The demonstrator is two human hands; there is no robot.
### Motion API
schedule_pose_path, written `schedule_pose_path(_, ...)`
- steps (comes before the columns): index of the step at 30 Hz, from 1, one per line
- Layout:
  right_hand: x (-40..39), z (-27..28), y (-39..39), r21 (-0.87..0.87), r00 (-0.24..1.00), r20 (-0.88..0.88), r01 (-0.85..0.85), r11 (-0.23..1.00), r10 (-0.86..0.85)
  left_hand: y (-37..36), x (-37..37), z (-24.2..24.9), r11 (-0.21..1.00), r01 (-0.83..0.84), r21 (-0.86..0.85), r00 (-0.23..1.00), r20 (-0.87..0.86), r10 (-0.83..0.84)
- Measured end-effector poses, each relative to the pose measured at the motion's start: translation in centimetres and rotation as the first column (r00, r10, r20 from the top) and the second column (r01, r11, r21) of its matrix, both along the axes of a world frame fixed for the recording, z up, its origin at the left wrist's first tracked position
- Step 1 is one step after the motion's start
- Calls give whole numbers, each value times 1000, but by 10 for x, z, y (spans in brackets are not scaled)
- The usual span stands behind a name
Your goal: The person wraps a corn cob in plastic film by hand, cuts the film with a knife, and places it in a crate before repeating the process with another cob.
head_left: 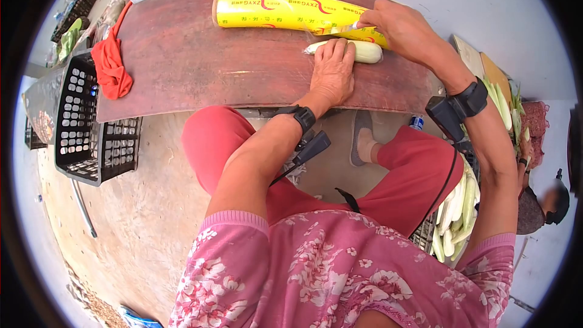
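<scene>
On the reddish-brown table [200,79] lies a pale green, long vegetable [368,52] that looks wrapped in clear film. My left hand [333,64] presses down on it, fingers curled over its left part. Just behind it rests a big roll of cling film [267,11] with a yellow printed core or cover. My right hand [388,27] is at the roll's right end, fingers closed on a thin knife-like tool [345,28]. The tool points left along the roll's front edge; its exact kind is hard to make out. Some loose film shows near the vegetable's left end.
A black plastic crate [79,121] with a red cloth [111,65] beside it stands at the table's left end. More long pale vegetables [455,212] fill a basket by my right leg. Another person [537,209] is at the far right. A can [416,122] stands below the table.
</scene>
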State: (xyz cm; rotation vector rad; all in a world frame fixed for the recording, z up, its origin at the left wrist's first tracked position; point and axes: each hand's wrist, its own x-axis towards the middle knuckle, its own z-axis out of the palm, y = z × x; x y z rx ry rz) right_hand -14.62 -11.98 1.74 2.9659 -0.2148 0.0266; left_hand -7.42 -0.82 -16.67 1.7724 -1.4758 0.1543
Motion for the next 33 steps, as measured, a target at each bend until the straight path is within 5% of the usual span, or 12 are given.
schedule_pose_path(15,30,3,11,-18,993,-49,-105,994,104,-1,-1,-1,1000,-1,8,1000,8,1)
schedule_pose_path(27,43,4,42,-206,973,-189,-174,963,135,2,-1,4,1000,3,24,1000,14,-4)
schedule_pose_path(33,42,1,46,-237,963,-121,-263,935,241,2,0,3,998,21,61,1000,20,-22)
